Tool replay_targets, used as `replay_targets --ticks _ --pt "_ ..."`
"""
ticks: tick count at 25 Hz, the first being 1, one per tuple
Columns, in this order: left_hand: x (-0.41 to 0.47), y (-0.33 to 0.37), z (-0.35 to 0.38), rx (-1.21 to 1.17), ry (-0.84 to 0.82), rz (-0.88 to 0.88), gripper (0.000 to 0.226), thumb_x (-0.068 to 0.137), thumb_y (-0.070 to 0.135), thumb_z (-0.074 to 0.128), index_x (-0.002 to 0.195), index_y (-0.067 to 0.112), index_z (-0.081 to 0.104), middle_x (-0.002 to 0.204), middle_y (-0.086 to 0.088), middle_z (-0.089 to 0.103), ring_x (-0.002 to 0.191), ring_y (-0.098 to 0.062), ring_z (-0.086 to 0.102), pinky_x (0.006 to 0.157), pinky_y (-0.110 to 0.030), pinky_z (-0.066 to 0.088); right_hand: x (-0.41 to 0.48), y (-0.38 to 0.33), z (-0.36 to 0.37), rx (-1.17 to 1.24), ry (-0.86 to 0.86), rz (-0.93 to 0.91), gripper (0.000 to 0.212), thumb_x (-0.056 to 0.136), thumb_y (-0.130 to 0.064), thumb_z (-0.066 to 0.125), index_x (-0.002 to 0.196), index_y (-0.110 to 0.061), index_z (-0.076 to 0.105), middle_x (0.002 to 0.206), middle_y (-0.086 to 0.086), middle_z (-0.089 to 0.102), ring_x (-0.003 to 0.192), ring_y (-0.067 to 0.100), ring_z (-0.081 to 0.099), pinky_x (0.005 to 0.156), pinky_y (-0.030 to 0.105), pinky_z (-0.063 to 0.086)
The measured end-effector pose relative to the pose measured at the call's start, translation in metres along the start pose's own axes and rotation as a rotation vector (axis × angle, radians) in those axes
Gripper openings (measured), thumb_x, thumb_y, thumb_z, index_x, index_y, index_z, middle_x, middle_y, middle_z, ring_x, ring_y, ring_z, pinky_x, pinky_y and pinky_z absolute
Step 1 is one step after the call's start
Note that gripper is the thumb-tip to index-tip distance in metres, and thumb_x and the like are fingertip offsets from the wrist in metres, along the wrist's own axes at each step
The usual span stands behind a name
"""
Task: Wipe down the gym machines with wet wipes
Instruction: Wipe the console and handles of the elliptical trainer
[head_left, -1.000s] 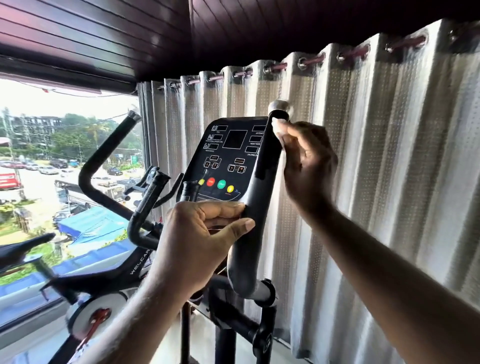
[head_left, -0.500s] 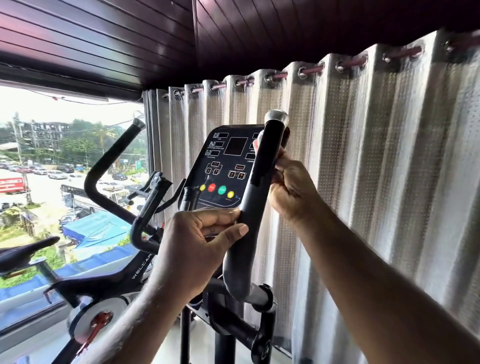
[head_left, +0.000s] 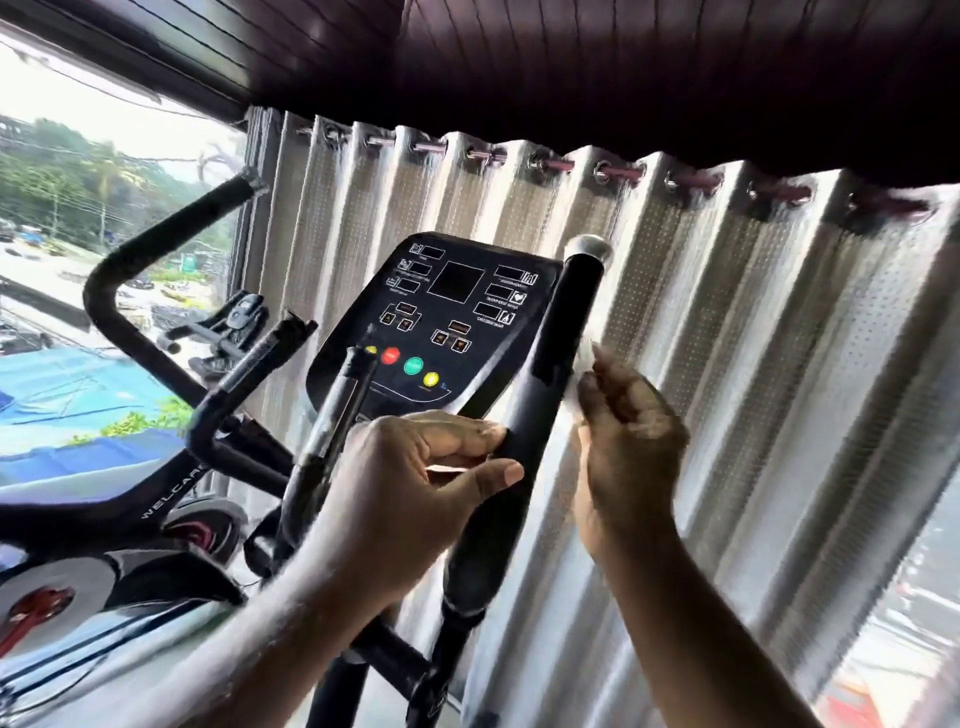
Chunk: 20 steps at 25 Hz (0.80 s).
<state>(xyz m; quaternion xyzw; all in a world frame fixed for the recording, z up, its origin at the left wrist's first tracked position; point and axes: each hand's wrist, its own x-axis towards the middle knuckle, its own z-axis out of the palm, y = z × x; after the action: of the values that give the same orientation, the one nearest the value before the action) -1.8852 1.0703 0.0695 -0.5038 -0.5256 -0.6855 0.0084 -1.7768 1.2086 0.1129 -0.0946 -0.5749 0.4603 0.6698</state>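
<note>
You can read: "WELCAR", white capitals running up the bike frame (head_left: 174, 493), its end cut off behind a black bar | console (head_left: 457, 312): small white captions beside the dark display windows, too blurred for you to read | console signs: you can make out a heart icon at its right edge

Pale eyelet curtains (head_left: 727, 322) hang before me under a dark slatted ceiling (head_left: 571, 57); daylight fills the window (head_left: 104, 156) at left.
</note>
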Motion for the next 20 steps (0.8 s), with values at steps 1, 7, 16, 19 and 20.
replay_targets --ticks 1,7,16,19,20 --pt "0.0 -0.002 -0.001 -0.007 -0.001 0.013 0.027 0.073 0.032 0.096 0.098 0.026 0.085 0.098 0.021 0.079 0.09 0.012 0.071 0.079 -0.007 0.054 -0.016 0.0 -0.004 -0.256 -0.038 -0.257 0.031 0.099 0.009 0.062 0.118 -0.012 0.075 0.11 0.003 0.078 0.108 0.014 0.073 0.095 0.027 0.056" --pt "0.0 -0.013 -0.009 -0.122 -0.105 0.031 0.03 0.078 0.038 0.091 0.105 0.026 0.085 0.105 0.033 0.073 0.091 0.017 0.069 0.082 -0.008 0.055 0.055 -0.057 -0.013 -1.332 -0.541 -1.031 0.047 0.094 0.017 0.049 0.129 -0.004 0.072 0.118 0.018 0.065 0.108 0.035 0.063 0.101 0.033 0.053" --pt "0.008 -0.038 -0.018 -0.21 -0.224 0.127 0.02 0.08 0.037 0.091 0.099 0.031 0.086 0.114 0.022 0.076 0.101 0.013 0.068 0.092 -0.02 0.058 0.059 -0.101 0.035 -1.891 -1.134 -1.133 0.041 0.099 0.009 0.04 0.123 -0.001 0.071 0.117 0.02 0.062 0.107 0.041 0.06 0.083 0.052 0.06" --pt "0.007 -0.04 -0.015 -0.27 -0.212 0.102 0.022 0.078 0.035 0.092 0.098 0.029 0.086 0.112 0.024 0.076 0.099 0.016 0.067 0.09 -0.007 0.051 0.095 -0.099 0.068 -2.01 -0.93 -0.944 0.036 0.095 0.008 0.045 0.115 -0.001 0.075 0.114 0.02 0.06 0.107 0.04 0.055 0.073 0.055 0.061" --pt "0.005 -0.041 -0.015 -0.303 -0.207 0.087 0.023 0.077 0.033 0.093 0.099 0.027 0.086 0.111 0.024 0.076 0.096 0.016 0.068 0.087 -0.004 0.049 0.087 -0.092 0.073 -2.035 -0.887 -0.887 0.03 0.094 0.009 0.053 0.111 -0.002 0.075 0.114 0.019 0.059 0.108 0.038 0.053 0.073 0.053 0.061"
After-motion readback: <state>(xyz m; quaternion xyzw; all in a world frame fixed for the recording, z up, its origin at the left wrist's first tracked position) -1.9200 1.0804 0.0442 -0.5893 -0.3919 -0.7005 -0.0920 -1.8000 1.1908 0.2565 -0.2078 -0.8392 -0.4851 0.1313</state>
